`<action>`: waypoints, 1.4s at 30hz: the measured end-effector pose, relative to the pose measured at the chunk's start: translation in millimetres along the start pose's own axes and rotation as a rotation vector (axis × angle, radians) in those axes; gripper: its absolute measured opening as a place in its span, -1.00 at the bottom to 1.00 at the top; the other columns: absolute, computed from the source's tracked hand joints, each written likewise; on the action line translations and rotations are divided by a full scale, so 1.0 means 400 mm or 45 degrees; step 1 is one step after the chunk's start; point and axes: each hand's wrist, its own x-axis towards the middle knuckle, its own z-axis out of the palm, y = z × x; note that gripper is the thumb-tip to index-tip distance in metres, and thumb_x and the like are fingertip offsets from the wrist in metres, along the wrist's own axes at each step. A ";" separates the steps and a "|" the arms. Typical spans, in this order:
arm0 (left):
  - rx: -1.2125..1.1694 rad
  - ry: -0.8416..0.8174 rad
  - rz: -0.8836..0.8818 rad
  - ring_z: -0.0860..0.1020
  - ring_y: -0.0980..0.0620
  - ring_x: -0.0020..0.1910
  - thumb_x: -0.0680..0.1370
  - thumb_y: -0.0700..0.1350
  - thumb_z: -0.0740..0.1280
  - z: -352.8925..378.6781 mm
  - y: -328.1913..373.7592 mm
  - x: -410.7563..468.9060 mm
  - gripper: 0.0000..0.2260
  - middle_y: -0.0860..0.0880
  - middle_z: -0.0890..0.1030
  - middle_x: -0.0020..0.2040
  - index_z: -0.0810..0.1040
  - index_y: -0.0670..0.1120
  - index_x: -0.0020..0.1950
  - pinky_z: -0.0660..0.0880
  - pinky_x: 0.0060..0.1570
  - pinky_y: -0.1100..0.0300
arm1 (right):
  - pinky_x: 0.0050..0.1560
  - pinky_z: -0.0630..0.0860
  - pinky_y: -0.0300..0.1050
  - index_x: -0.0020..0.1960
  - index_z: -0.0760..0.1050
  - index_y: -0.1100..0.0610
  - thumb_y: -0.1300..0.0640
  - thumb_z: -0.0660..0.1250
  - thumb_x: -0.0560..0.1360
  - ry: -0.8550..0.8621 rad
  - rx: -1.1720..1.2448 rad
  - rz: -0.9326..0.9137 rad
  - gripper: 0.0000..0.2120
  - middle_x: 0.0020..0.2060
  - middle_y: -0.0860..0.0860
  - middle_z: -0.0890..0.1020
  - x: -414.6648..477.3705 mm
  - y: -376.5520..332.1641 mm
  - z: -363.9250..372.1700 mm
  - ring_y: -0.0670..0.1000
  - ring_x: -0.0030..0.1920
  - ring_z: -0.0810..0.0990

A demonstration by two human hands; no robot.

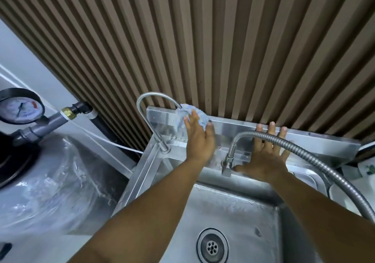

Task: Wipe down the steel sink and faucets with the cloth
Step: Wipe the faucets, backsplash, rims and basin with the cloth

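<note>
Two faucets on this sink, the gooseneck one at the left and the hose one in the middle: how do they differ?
The gooseneck faucet is a smooth rigid tube; the hose faucet is a ribbed flexible hose on a short stem. The gooseneck faucet arches tightly, its end at the blue cloth; the hose faucet sweeps right, out of frame. Both are steel-coloured and stand on the sink rear ledge.

Dim, cool and even. Pale glare on the sink point(233, 212) below the right hand point(263, 157); smeared blur on the tank point(50, 181) left of the left hand point(199, 139). Slats point(203, 39) above both hands fanned by lens distortion, darkening toward the corners.
</note>
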 end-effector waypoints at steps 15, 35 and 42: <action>0.142 0.100 0.322 -0.25 -0.04 0.59 0.64 -0.04 0.06 0.053 -0.095 0.003 -0.42 -0.04 -0.08 0.64 -0.04 -0.10 0.63 -0.19 0.53 0.04 | 0.35 -0.47 0.41 0.16 -0.88 -0.01 -0.61 0.27 0.22 -0.169 -0.067 0.105 0.39 0.25 0.15 -0.78 -0.004 -0.021 -0.023 0.34 0.31 -0.70; 0.912 -0.171 1.008 -0.08 -0.23 0.60 0.52 -0.05 0.08 -0.008 -0.187 0.040 -0.37 -0.11 0.04 0.63 0.08 -0.03 0.61 -0.02 0.48 -0.35 | 0.43 -0.33 0.44 0.09 -0.92 0.02 -0.54 0.34 0.27 -0.205 -0.138 0.238 0.41 0.12 0.14 -0.83 -0.012 -0.057 -0.019 0.32 0.20 -0.76; 1.163 -0.427 1.588 0.03 -0.08 0.60 0.50 -0.13 0.30 0.016 -0.078 0.107 -0.43 0.03 0.09 0.62 0.35 0.05 0.52 -0.03 0.49 -0.21 | 0.44 -0.33 0.47 0.29 -0.78 0.02 -0.53 0.35 0.27 -0.215 -0.137 0.273 0.38 0.14 0.15 -0.82 -0.004 -0.060 -0.017 0.34 0.24 -0.75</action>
